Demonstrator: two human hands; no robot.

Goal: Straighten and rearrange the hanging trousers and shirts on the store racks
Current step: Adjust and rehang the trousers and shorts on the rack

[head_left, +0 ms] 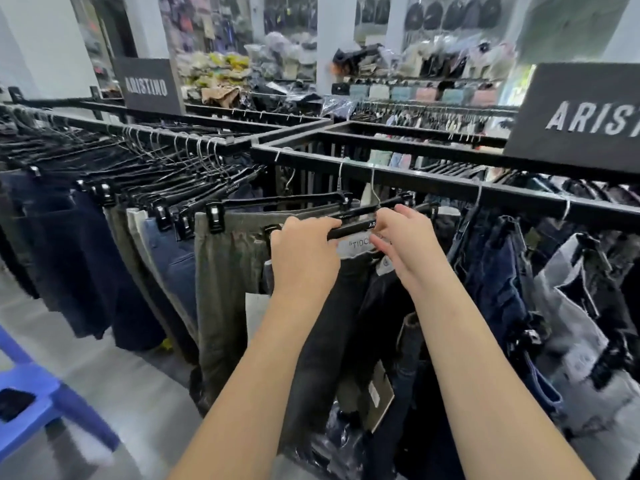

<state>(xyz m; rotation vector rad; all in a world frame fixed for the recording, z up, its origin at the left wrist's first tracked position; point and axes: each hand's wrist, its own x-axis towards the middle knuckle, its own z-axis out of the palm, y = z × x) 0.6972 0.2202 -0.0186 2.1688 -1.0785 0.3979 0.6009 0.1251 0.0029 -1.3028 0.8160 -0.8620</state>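
1. Two black metal clothing racks (433,183) meet at a corner of the shop floor, each topped with a dark sign (575,112) lettered "ARIS…".
2. Dozens of trousers on the left rack (83,251) hang packed together from black clip hangers, navy, beige and olive.
3. Jeans and grey denim (568,306) crowd the right rack, hanging unevenly.
4. One pair of dark trousers (332,341) hangs in front of the person, just beside an olive pair (225,278), with a paper tag at its waistband.
5. The left hand (304,254) grips the clip hanger (349,231) at its left end, fingers curled over the bar.
6. The right hand (405,240) pinches the same hanger near its middle.
7. A blue plastic stool (31,407) stands on the floor at lower left.
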